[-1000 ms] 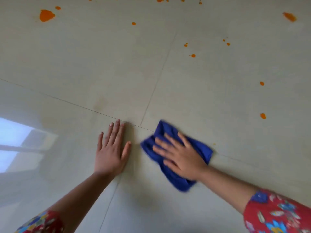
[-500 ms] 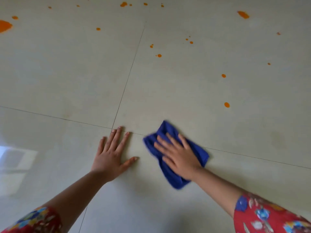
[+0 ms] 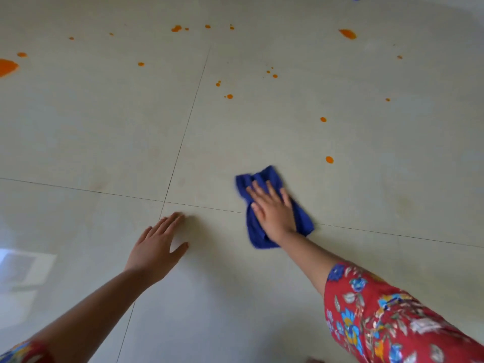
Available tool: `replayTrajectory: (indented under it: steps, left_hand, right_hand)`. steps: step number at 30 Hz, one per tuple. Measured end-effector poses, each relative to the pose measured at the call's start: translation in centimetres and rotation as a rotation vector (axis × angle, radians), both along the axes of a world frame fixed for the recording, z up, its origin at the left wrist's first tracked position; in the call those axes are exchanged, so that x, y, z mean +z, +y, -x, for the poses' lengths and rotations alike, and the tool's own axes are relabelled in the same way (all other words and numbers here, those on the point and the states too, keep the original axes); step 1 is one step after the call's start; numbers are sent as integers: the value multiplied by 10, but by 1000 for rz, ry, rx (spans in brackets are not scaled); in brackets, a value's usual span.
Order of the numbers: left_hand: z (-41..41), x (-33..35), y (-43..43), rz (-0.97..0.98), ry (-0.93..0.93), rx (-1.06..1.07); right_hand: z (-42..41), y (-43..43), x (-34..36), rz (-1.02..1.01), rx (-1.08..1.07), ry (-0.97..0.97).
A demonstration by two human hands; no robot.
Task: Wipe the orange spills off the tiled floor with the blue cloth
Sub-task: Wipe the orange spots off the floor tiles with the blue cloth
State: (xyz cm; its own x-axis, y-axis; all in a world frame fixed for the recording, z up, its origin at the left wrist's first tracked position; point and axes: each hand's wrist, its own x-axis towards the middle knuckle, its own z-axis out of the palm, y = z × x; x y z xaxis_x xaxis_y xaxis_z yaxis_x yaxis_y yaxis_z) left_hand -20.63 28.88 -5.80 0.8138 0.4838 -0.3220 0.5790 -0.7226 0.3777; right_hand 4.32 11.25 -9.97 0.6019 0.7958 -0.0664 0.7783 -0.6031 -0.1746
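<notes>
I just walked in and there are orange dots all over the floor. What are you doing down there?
A person is wiping the tiled floor. The right hand presses a blue cloth flat against the floor with straight fingers. The left hand is spread open beside it, not touching the cloth. Many orange spots are not wiped yet; the nearest spot sits just beyond the cloth.

The right hand (image 3: 273,210) - fingers straight - presses flat on the blue cloth (image 3: 263,177), which straddles a grout line (image 3: 392,234) of the tiled floor (image 3: 104,127). The left hand (image 3: 157,247), fingers extended, is at the cloth's 8 o'clock. The orange spills (image 3: 329,159) scatter from 10 to 2 o'clock.
</notes>
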Motion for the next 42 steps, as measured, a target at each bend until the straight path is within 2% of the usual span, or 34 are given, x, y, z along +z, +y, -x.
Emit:
replayTrajectory:
  steps: [2,3,6,7,9,10,12,16,20,23,26,32,35,39,42]
  left_hand:
    - [4,10,3,25,1,35]
    - [6,16,5,35,-6,57]
    - [9,31,10,60,-65,110]
    - [7,34,11,84,-88,142]
    - [4,44,9,182,-140,240]
    - [2,49,6,243,-168,282]
    - [-2,62,3,352,-246,313]
    - [-17,83,-2,441,-363,289]
    - [-27,101,4,477,-425,260]
    - [-34,111,19,432,-454,277]
    - [-39,114,33,355,-415,305]
    - [-81,113,51,229,-226,291]
    - [-109,113,50,213,-172,304]
    - [-166,115,54,219,-200,385]
    - [-214,116,53,379,-307,542]
  right_hand:
    - [32,-2,1,-128,67,100]
    - [44,-2,7,-222,11,234]
    - [58,11,64,-566,-409,899]
    - [52,15,83,-633,-534,1069]
    - [45,17,127,-632,-739,1328]
    - [43,16,147,-605,-813,1391]
    - [39,15,189,-602,-853,1394]
    - [36,17,242,-620,-841,1378]
    - [30,26,247,-650,-795,1485]
    - [25,48,229,-730,-730,1603]
    - [14,69,208,-786,-673,1722]
    - [-47,86,180,-957,-595,1941]
    - [-77,90,163,-937,-582,1921]
    - [-117,100,146,-724,-650,1827]
    - [-145,101,140,-614,-567,1867]
